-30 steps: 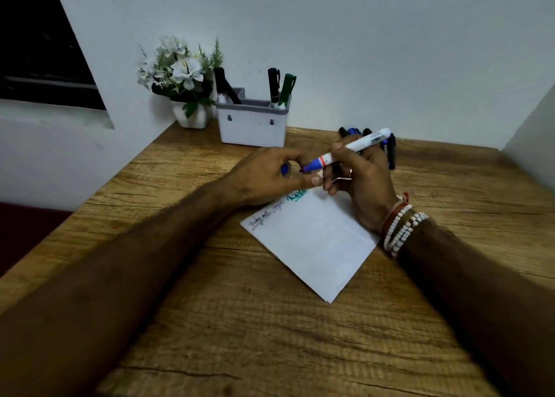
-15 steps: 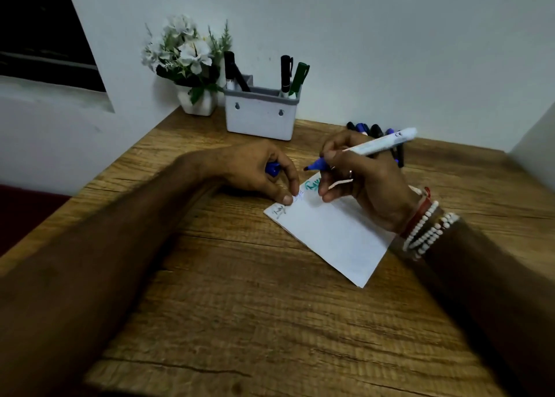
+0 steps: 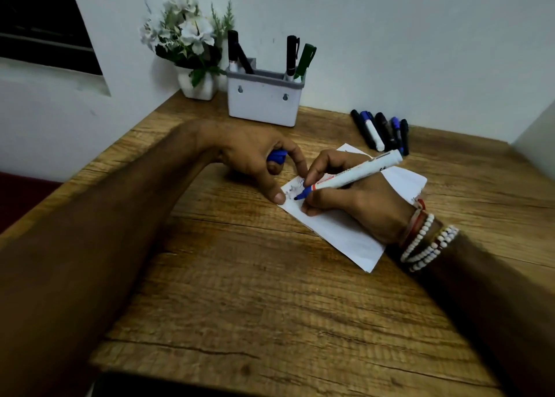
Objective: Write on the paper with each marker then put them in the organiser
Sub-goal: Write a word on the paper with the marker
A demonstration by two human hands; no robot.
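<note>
Right hand (image 3: 357,198) pinches the light, rigid marker (image 3: 351,177) low near its tip on the paper (image 3: 345,231) at centre; left hand (image 3: 255,156) clutches the cap (image 3: 277,156), fingertip pinning the flimsy sheet; organiser (image 3: 264,99) at 12 o'clock.

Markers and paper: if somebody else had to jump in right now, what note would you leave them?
Right hand: holding the uncapped blue marker, tip at the paper's near-left corner by the earlier scribbles.
Left hand: fingertip pinning that corner, blue cap tucked in the palm.
Organiser: at the back by the flower pot, four markers standing in it, one green.
Waiting: a row of markers lying on the table behind the paper.
Done: some writing on the paper, four markers stowed.
Left: finish with blue, cap it, put it in the organiser, then repeat for each marker in the row.
</note>
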